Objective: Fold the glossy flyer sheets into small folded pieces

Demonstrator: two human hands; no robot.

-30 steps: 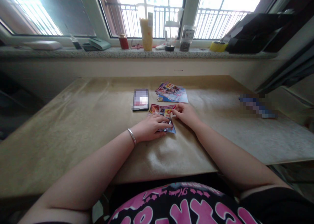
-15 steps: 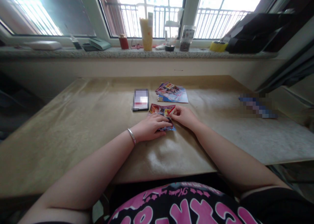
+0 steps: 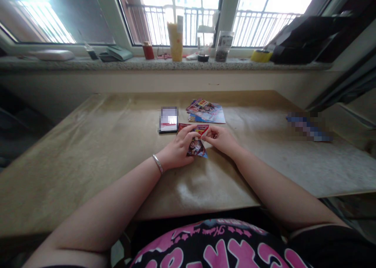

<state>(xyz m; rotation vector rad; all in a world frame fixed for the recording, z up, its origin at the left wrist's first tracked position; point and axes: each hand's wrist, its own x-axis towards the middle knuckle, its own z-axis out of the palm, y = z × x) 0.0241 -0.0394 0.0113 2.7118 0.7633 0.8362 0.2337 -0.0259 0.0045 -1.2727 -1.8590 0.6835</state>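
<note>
A colourful foil card packet point(image 3: 196, 146) is held up off the table point(image 3: 88, 150) between both hands. My left hand point(image 3: 176, 152), with a silver bracelet at the wrist, grips the packet's left side with thumb and fingers. My right hand point(image 3: 221, 139) pinches the packet's top right edge. Just behind them lies a dark card deck point(image 3: 168, 120), and a small pile of similar colourful packets point(image 3: 207, 111) lies further back to the right.
A blurred flat item point(image 3: 308, 127) lies at the table's right side. The windowsill point(image 3: 132, 63) behind holds a yellow cup point(image 3: 176, 40), a red cup, a jar, a yellow bowl and other small items. A dark bag sits at the sill's right end.
The packet was lying flat under my left hand. Now both hands have raised and tilted it, with my left fingers curled round its left side and my right hand pinching its top.
</note>
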